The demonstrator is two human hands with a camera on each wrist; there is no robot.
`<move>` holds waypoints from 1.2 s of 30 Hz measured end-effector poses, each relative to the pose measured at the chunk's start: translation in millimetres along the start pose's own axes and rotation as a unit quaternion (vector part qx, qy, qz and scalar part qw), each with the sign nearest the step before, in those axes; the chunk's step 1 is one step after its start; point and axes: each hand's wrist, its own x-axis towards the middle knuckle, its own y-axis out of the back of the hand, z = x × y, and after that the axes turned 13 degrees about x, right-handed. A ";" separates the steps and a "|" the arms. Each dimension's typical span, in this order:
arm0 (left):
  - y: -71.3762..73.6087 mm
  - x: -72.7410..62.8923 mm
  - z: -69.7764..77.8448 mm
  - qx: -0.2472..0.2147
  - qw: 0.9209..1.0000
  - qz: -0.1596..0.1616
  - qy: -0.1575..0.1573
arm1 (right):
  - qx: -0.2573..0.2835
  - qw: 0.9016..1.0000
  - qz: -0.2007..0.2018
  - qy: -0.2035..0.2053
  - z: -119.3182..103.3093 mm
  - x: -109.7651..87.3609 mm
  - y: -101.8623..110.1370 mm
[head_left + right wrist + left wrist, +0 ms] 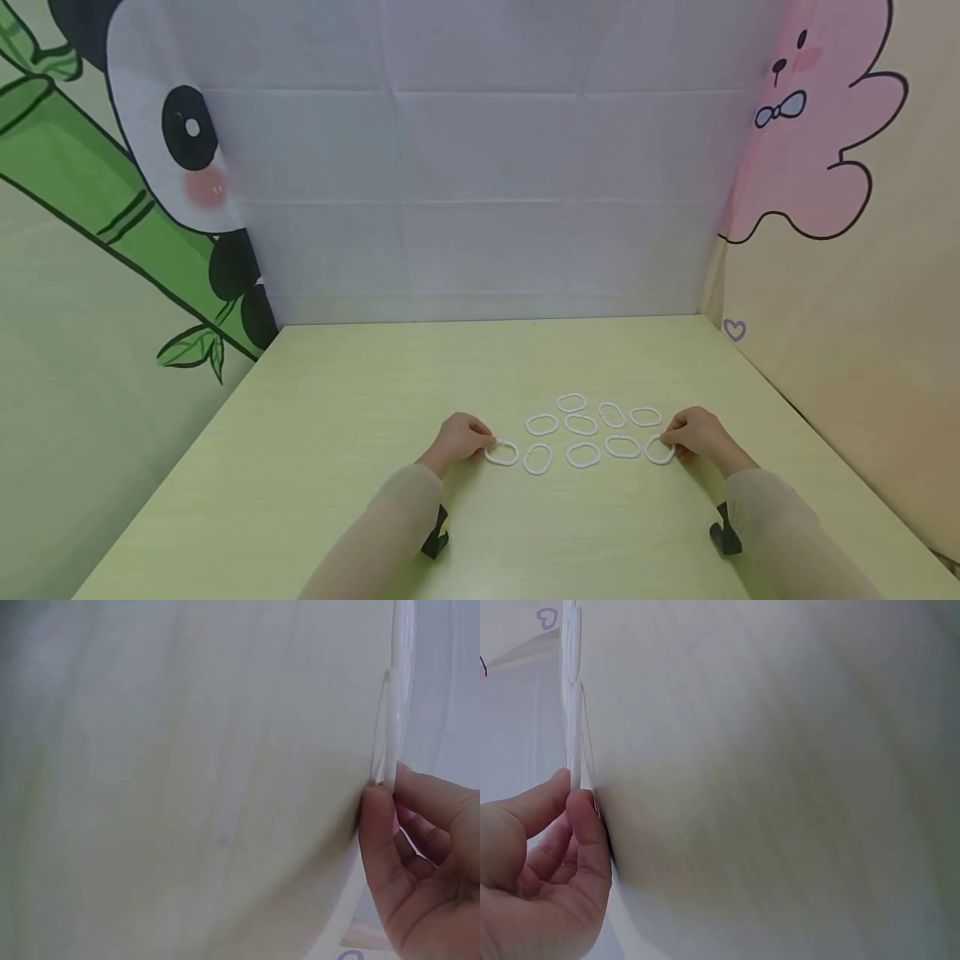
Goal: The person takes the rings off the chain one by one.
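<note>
Several white oval rings lie in loose rows on the table [360, 383]. My left hand [459, 437] pinches the leftmost oval ring [516, 455] of the front row between thumb and index finger. In the left wrist view that ring [575, 735] appears edge-on, low over the tabletop. At the row's right end, my right hand [699, 433] pinches another oval ring [660, 462]. The right wrist view shows this ring [391, 727] between thumb and finger. Between the hands lie a tilted ring [528, 467] and other rings, such as one at the back [572, 395].
A white cloth wall [480, 200] stands behind the table. A panda print [157, 167] is on the left wall and a pink animal print [817, 167] on the right. Black straps [435, 542] hang at both wrists.
</note>
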 end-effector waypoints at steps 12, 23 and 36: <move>-4.3 3.1 -1.7 -0.008 1.000 0.003 -0.001 | 0.012 1.000 0.002 -0.008 -0.2 0.1 -0.4; -5.6 1.4 0.4 0.013 1.000 0.008 -0.012 | -0.007 1.000 0.002 -0.002 2.2 1.6 -1.2; -4.6 -3.3 3.4 0.026 0.999 0.012 -0.014 | -0.002 1.000 0.004 -0.001 0.8 -1.0 -2.0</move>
